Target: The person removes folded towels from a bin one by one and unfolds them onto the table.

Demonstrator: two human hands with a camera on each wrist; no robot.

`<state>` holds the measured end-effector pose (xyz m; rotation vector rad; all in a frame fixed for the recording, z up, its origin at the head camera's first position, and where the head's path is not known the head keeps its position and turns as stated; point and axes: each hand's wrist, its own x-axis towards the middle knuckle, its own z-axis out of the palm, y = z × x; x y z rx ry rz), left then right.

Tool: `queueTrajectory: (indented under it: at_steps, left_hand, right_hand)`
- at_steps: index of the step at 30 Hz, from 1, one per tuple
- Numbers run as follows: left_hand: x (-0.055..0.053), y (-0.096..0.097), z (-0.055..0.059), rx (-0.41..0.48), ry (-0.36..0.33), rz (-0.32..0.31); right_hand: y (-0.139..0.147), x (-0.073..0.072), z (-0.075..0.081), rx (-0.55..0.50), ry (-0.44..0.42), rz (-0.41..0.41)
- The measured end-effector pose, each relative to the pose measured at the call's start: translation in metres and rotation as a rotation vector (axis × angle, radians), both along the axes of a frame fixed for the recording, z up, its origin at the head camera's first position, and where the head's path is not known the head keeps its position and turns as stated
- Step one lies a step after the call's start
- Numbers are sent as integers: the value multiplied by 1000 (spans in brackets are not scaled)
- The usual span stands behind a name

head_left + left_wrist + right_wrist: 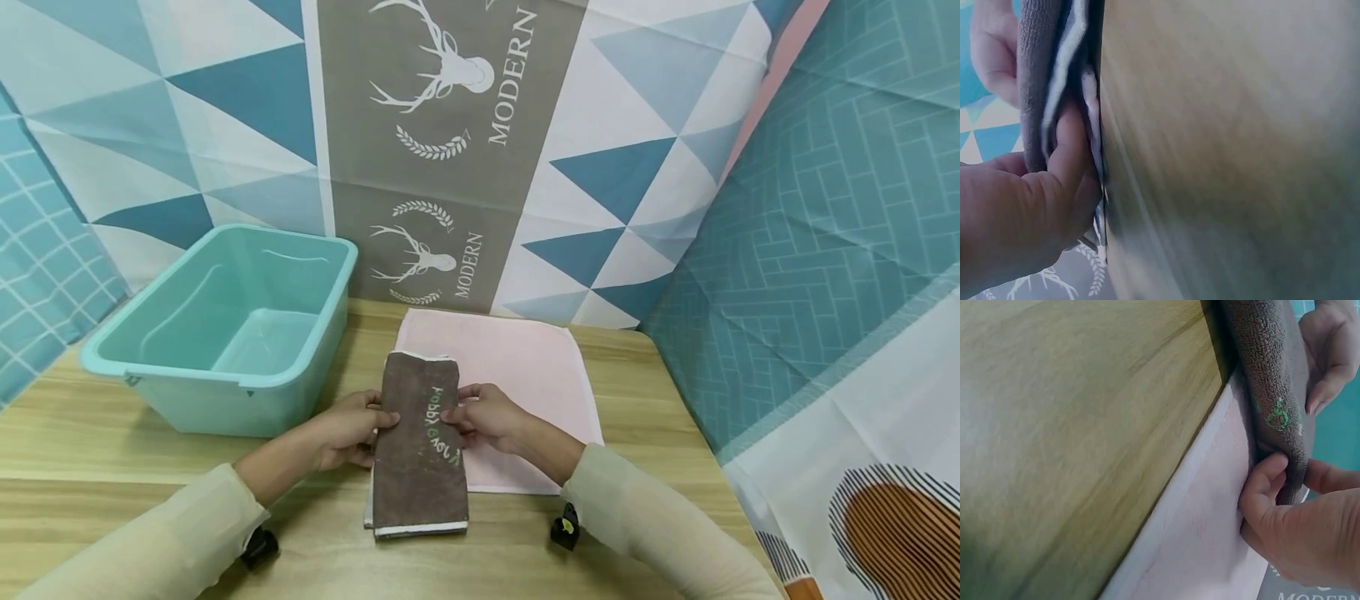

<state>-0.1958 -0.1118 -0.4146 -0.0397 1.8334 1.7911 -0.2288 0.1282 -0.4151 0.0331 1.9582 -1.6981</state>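
A brown folded towel [416, 467] with white edging and green-and-white lettering lies lengthwise in front of the person, overlapping the left side of a pink towel [517, 367]. My left hand [348, 429] pinches its left edge, thumb on top and fingers tucked beneath; in the left wrist view those fingers reach between the towel's layers [1035, 81]. On the opposite edge, my right hand [491, 419] pinches the brown towel near the lettering, thumb above and curled fingers below, as the right wrist view shows at the towel's rolled edge [1266, 369].
A teal plastic tub [217, 383] stands at the back left of the wooden table [300, 533]. Patterned cloth [420, 183] hangs behind the table, and a teal brick-print sheet [817, 208] hangs along the right side.
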Motion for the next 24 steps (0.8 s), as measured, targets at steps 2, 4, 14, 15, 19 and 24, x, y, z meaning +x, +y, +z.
queueTrajectory:
  at_steps: [2,4,14,15,19,24]
  left_hand:
    - [3,-1,2,2,14,-2]
    - [6,-4,4,-6,29,6]
    - [25,-30,3,-123,45,-20]
    - [25,-31,2,-111,41,-28]
    - [26,-32,1,-54,36,-4]
    - [31,-34,1,-124,79,55]
  right_hand:
    - [-1,1,1,-9,-20,0]
    - [-3,4,2,-20,-23,5]
    - [-14,20,6,100,5,131]
    - [-15,22,7,103,5,127]
    - [-19,25,9,30,-8,100]
    - [-26,33,4,-56,-39,118]
